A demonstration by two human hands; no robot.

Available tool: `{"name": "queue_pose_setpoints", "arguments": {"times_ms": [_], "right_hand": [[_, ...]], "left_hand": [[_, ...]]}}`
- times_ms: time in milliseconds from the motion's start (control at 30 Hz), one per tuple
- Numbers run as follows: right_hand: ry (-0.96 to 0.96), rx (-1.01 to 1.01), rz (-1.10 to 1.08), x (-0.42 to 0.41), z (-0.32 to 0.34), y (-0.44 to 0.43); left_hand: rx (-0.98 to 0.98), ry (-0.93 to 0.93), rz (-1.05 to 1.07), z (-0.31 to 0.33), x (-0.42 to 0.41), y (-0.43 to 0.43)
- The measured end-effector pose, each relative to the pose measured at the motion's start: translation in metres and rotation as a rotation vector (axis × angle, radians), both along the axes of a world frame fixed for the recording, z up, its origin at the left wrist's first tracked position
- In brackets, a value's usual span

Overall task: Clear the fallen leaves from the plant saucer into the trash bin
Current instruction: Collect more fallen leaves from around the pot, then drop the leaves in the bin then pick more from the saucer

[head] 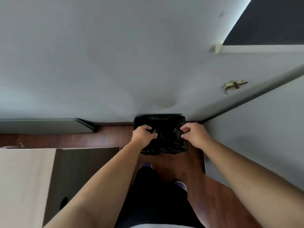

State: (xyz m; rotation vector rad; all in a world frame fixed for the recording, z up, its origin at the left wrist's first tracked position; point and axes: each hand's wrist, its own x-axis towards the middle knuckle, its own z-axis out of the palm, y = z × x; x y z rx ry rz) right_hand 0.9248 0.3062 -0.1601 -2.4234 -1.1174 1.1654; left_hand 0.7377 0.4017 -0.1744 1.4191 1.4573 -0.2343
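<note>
A trash bin (162, 142) lined with a black plastic bag stands on the floor against the wall, straight ahead of my feet. Both my hands hover over its open top. My left hand (142, 134) is over the bin's left side with its fingers curled around small pale leaf bits (154, 131) at the fingertips. Over the right side, my right hand (194, 134) has its thumb and fingers pinched together; nothing shows clearly between them. The plant saucer is not in view.
A grey wall (115, 63) rises behind the bin and another grey wall (263, 137) closes the right side. A pale cabinet top (24, 178) stands at lower left. A grey panel (46, 125) leans along the baseboard at left. The floor (205, 195) is dark wood.
</note>
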Motion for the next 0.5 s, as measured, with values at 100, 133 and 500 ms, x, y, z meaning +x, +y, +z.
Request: {"name": "queue_pose_setpoints", "arguments": {"times_ms": [100,133,500], "right_hand": [[-0.025,-0.009,0.021,0.002,-0.002,0.004],[-0.030,-0.009,0.017,0.002,0.000,0.004],[-0.036,0.148,0.176,-0.019,0.075,0.013]], "left_hand": [[-0.023,0.038,-0.090,0.002,0.002,0.007],[-0.020,0.044,-0.100,0.005,0.001,0.008],[0.242,-0.105,0.172,0.093,-0.034,-0.015]]}}
